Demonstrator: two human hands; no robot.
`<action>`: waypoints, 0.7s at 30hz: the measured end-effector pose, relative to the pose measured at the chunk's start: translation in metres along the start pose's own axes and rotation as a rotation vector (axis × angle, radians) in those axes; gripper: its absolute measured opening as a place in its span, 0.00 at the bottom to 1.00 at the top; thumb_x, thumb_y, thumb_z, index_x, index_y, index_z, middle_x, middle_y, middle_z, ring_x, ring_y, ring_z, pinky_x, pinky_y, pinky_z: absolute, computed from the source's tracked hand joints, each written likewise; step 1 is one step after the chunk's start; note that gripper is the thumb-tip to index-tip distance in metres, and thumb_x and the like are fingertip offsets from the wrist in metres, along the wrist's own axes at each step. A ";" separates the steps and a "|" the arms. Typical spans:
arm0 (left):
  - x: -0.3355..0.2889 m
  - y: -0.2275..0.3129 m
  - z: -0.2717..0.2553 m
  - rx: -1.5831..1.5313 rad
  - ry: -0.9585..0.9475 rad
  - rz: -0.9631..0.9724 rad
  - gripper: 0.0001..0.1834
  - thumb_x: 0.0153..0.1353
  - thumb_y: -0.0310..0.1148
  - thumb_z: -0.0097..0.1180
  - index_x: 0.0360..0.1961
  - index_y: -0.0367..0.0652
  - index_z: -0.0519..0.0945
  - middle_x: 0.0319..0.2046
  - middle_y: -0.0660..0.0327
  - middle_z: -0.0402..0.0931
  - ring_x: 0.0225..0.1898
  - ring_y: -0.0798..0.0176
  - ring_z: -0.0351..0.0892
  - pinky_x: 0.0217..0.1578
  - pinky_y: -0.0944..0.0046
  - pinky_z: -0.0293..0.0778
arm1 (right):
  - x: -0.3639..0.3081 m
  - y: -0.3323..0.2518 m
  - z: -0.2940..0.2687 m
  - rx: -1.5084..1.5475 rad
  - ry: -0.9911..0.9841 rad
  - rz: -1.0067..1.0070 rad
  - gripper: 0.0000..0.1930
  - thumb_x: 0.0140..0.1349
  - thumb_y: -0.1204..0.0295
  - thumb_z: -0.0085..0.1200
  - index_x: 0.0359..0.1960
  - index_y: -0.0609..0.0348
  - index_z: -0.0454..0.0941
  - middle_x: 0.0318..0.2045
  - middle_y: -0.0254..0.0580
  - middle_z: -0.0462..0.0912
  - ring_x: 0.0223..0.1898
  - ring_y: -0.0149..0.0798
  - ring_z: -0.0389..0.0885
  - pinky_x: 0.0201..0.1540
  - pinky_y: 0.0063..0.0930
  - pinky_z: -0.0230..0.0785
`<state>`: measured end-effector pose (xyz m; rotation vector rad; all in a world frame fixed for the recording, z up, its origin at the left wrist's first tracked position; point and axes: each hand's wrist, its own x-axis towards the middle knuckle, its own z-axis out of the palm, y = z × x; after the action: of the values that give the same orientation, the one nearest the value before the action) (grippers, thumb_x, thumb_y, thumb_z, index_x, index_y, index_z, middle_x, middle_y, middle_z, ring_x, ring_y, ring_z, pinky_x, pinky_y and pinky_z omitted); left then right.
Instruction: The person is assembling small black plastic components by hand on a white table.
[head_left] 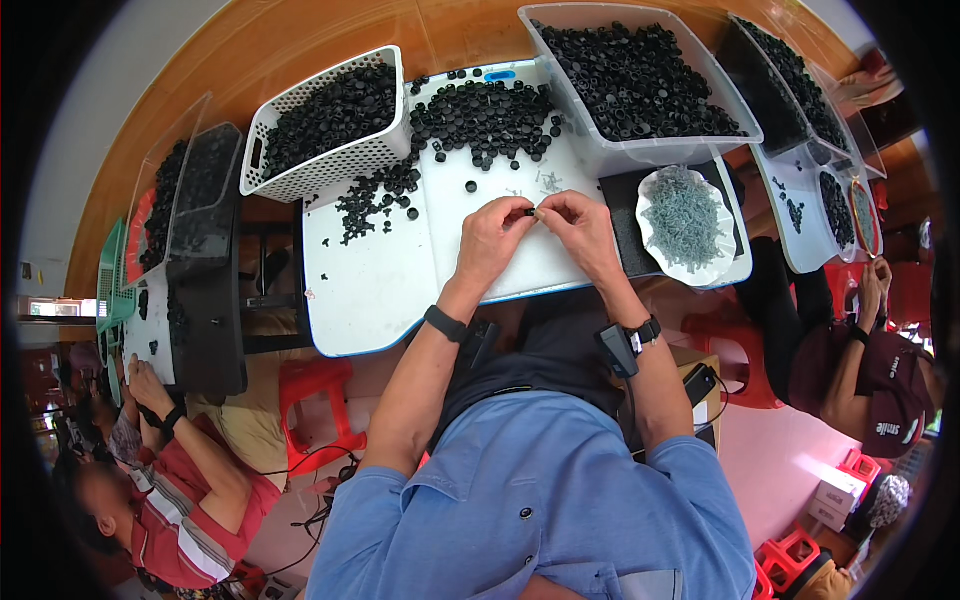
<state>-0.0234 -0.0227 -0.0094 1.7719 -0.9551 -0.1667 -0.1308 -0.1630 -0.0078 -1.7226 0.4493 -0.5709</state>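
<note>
My left hand and my right hand meet over the white board. Between the fingertips is a small black plastic part. The left fingers pinch it; the right thumb and forefinger are closed against its other side, and whether they hold a second small piece is hidden. Just beyond my hands lie a few pale slim pieces and a single black cap. A heap of round black caps spreads farther back, and smaller black pieces are scattered to the left.
A white perforated basket and a clear bin, both full of black parts, stand at the back. Right of my hands, a white scalloped dish holds thin grey-green pieces. People work at tables on both sides, near red stools.
</note>
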 end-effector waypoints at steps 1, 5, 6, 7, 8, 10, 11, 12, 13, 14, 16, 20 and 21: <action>0.000 0.000 0.000 0.001 -0.011 0.002 0.10 0.60 0.26 0.69 0.43 0.37 0.86 0.35 0.55 0.87 0.35 0.60 0.87 0.38 0.63 0.82 | 0.000 -0.001 0.000 -0.018 -0.001 0.001 0.07 0.62 0.74 0.67 0.38 0.66 0.87 0.30 0.35 0.87 0.30 0.23 0.80 0.34 0.20 0.72; 0.000 0.000 0.001 -0.002 -0.029 0.013 0.09 0.61 0.26 0.68 0.42 0.36 0.85 0.36 0.53 0.87 0.36 0.56 0.88 0.38 0.62 0.83 | 0.000 -0.003 0.001 -0.077 0.001 -0.033 0.07 0.61 0.74 0.67 0.37 0.66 0.87 0.30 0.36 0.87 0.30 0.24 0.81 0.33 0.21 0.72; -0.001 0.000 0.000 -0.007 -0.027 0.001 0.10 0.61 0.26 0.68 0.43 0.36 0.85 0.36 0.53 0.87 0.36 0.57 0.89 0.38 0.62 0.83 | 0.000 -0.001 0.002 -0.074 0.002 -0.037 0.07 0.61 0.74 0.67 0.37 0.65 0.87 0.29 0.36 0.87 0.30 0.23 0.80 0.33 0.20 0.72; -0.001 0.001 0.000 -0.013 -0.027 -0.009 0.10 0.61 0.26 0.68 0.43 0.37 0.85 0.36 0.53 0.87 0.36 0.57 0.89 0.39 0.62 0.83 | 0.001 -0.001 0.002 -0.072 0.005 -0.042 0.07 0.61 0.74 0.67 0.38 0.65 0.87 0.29 0.36 0.87 0.30 0.23 0.80 0.33 0.20 0.71; -0.001 0.002 0.000 -0.019 -0.026 -0.020 0.10 0.61 0.26 0.68 0.43 0.37 0.85 0.36 0.53 0.88 0.37 0.57 0.89 0.39 0.62 0.83 | 0.001 -0.001 0.001 -0.068 0.006 -0.052 0.07 0.61 0.74 0.67 0.38 0.65 0.87 0.29 0.35 0.86 0.30 0.23 0.79 0.33 0.20 0.71; -0.001 0.003 0.001 -0.079 -0.002 -0.038 0.11 0.62 0.27 0.68 0.44 0.38 0.84 0.37 0.55 0.88 0.38 0.59 0.90 0.40 0.63 0.83 | 0.001 -0.001 -0.001 -0.059 0.009 -0.072 0.07 0.62 0.74 0.67 0.38 0.65 0.87 0.29 0.34 0.86 0.30 0.22 0.78 0.33 0.18 0.69; -0.001 0.003 0.002 -0.109 0.011 -0.047 0.11 0.62 0.27 0.69 0.45 0.38 0.84 0.37 0.55 0.88 0.38 0.59 0.90 0.40 0.63 0.83 | 0.002 0.001 -0.002 -0.015 0.017 -0.042 0.07 0.62 0.74 0.66 0.39 0.65 0.87 0.30 0.33 0.86 0.30 0.21 0.77 0.33 0.18 0.68; 0.000 0.003 0.002 -0.126 0.018 -0.054 0.11 0.62 0.27 0.69 0.46 0.38 0.84 0.37 0.56 0.89 0.38 0.60 0.90 0.40 0.63 0.83 | 0.003 0.005 -0.001 0.029 0.026 -0.011 0.07 0.63 0.74 0.66 0.40 0.64 0.87 0.30 0.32 0.86 0.30 0.21 0.76 0.33 0.17 0.68; 0.000 0.002 0.002 -0.142 0.027 -0.062 0.12 0.62 0.27 0.69 0.46 0.39 0.84 0.37 0.56 0.89 0.39 0.61 0.90 0.40 0.64 0.83 | 0.004 0.006 -0.001 0.073 0.033 0.021 0.07 0.63 0.75 0.66 0.40 0.64 0.87 0.31 0.31 0.85 0.30 0.20 0.76 0.33 0.17 0.67; 0.000 0.001 0.002 -0.159 0.035 -0.071 0.12 0.62 0.27 0.69 0.47 0.39 0.83 0.38 0.57 0.89 0.39 0.62 0.90 0.41 0.64 0.83 | 0.003 0.006 -0.001 0.092 0.023 0.023 0.07 0.63 0.75 0.65 0.41 0.64 0.87 0.31 0.30 0.85 0.30 0.20 0.75 0.33 0.17 0.67; 0.002 0.000 0.001 -0.200 0.037 -0.088 0.11 0.62 0.27 0.69 0.45 0.39 0.84 0.37 0.58 0.88 0.37 0.63 0.89 0.39 0.66 0.82 | 0.002 0.006 -0.001 0.131 0.003 0.029 0.08 0.64 0.76 0.65 0.42 0.64 0.87 0.32 0.29 0.85 0.30 0.20 0.75 0.33 0.17 0.67; 0.003 0.008 -0.005 -0.154 -0.019 -0.133 0.10 0.59 0.28 0.71 0.42 0.41 0.86 0.36 0.61 0.86 0.33 0.67 0.84 0.35 0.68 0.79 | 0.003 0.006 -0.003 0.127 -0.052 0.017 0.09 0.65 0.77 0.63 0.45 0.65 0.87 0.35 0.33 0.87 0.32 0.23 0.79 0.36 0.18 0.71; 0.003 0.008 -0.004 -0.147 -0.015 -0.105 0.10 0.59 0.28 0.71 0.41 0.41 0.86 0.36 0.62 0.86 0.33 0.67 0.83 0.34 0.68 0.79 | 0.003 0.006 -0.003 0.154 -0.064 0.036 0.09 0.65 0.77 0.63 0.45 0.66 0.86 0.35 0.34 0.87 0.33 0.24 0.80 0.38 0.18 0.72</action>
<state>-0.0232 -0.0225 0.0007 1.6870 -0.8390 -0.3095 -0.1305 -0.1687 -0.0123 -1.5779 0.3802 -0.5094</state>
